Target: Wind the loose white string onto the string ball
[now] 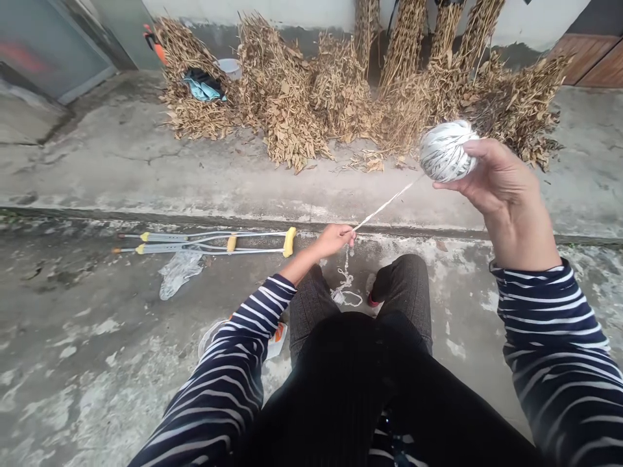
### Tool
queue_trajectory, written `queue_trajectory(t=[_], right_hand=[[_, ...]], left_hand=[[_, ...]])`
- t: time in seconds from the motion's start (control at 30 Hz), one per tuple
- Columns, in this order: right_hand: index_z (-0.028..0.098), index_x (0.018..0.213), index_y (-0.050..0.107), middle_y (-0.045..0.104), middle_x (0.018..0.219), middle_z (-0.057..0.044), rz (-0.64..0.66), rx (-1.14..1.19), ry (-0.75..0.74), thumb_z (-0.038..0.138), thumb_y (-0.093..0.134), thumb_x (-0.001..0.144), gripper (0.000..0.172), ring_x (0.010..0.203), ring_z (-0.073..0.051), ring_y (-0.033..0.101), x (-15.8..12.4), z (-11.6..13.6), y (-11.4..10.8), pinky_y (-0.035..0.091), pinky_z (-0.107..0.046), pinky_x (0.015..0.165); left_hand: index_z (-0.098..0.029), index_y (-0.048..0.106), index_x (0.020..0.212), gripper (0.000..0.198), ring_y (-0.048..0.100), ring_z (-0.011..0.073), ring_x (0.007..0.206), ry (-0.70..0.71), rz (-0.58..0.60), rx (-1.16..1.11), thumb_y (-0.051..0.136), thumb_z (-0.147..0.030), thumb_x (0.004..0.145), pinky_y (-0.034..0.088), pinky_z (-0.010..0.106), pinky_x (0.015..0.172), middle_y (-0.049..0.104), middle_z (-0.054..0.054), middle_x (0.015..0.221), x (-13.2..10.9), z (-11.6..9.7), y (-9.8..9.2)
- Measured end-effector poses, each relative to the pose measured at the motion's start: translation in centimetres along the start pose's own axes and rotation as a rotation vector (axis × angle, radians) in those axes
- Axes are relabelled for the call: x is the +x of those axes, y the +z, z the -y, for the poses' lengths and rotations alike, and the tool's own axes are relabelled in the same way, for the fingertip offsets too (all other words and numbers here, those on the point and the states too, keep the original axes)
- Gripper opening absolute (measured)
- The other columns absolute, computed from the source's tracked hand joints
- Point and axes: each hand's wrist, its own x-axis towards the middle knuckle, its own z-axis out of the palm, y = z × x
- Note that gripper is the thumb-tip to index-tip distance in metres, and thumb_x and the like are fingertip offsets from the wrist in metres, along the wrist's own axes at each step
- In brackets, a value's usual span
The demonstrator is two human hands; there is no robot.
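Right hand (491, 174) raised high, fingers wrapped round ball of white twine (445, 152), gripping it from right side. Left hand (335, 239) low over knees, pinching twine strand (384, 206) that runs taut up to ball. Loose end of strand drops from left hand into tangle (346, 293) on concrete floor (97, 363) between feet. Pair of crutches (209, 242) lies flat to left, clear plastic bag (178, 272) just beside. Dried leafy bundles (292, 97) lean on far wall.
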Motion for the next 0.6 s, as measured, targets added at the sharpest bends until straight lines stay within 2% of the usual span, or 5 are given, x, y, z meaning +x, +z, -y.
queue_trajectory(t=[0.13,0.23,0.43,0.5,0.6], right_hand=[[0.023,0.102,0.067,0.071,0.108,-0.007,-0.063,-0.122,-0.039,0.033,0.098,0.058,0.055,0.100,-0.028,0.072,0.7,-1.5,-0.8,0.070,-0.043,0.068],[0.025,0.100,0.061,0.068,0.108,-0.005,-0.152,-0.207,-0.120,0.032,0.096,0.060,0.053,0.096,-0.026,0.071,1.5,-3.1,-0.6,0.069,-0.042,0.066],[0.021,0.105,0.059,0.061,0.122,-0.013,-0.408,-0.714,-0.372,0.027,0.095,0.057,0.060,0.118,-0.038,0.060,3.5,-8.0,0.2,0.057,-0.062,0.105],[0.021,0.113,0.060,0.058,0.132,-0.016,-0.347,-0.840,-0.373,0.026,0.090,0.063,0.059,0.129,-0.043,0.054,3.8,-10.5,0.3,0.050,-0.065,0.112],[0.022,0.120,0.063,0.057,0.141,-0.016,-0.096,-0.953,-0.369,0.018,0.082,0.066,0.057,0.140,-0.044,0.048,3.3,-14.2,0.6,0.042,-0.065,0.120]], left_hand=[[-0.017,0.071,0.067,0.030,0.060,0.0140,0.065,-0.033,0.049,0.065,0.061,-0.034,0.091,0.046,0.025,0.068,0.073,0.002,0.072,-1.0,1.6,-1.9],[-0.018,0.073,0.067,0.029,0.069,0.0178,0.076,-0.002,0.146,-0.019,0.064,-0.036,0.088,0.051,0.027,0.076,0.076,0.005,0.075,-2.0,1.2,-2.3],[-0.018,0.069,0.069,0.027,0.077,0.0232,0.090,0.107,0.395,-0.401,0.064,-0.035,0.090,0.053,0.037,0.100,0.074,0.007,0.070,-4.1,-2.7,-1.5],[-0.018,0.066,0.069,0.026,0.077,0.0248,0.089,0.130,0.395,-0.531,0.065,-0.035,0.089,0.053,0.041,0.102,0.070,0.007,0.063,-4.2,-4.3,-1.5],[-0.018,0.063,0.069,0.027,0.076,0.0247,0.084,0.175,0.327,-0.635,0.065,-0.034,0.090,0.054,0.043,0.103,0.066,0.006,0.059,-3.1,-6.1,-2.0]])
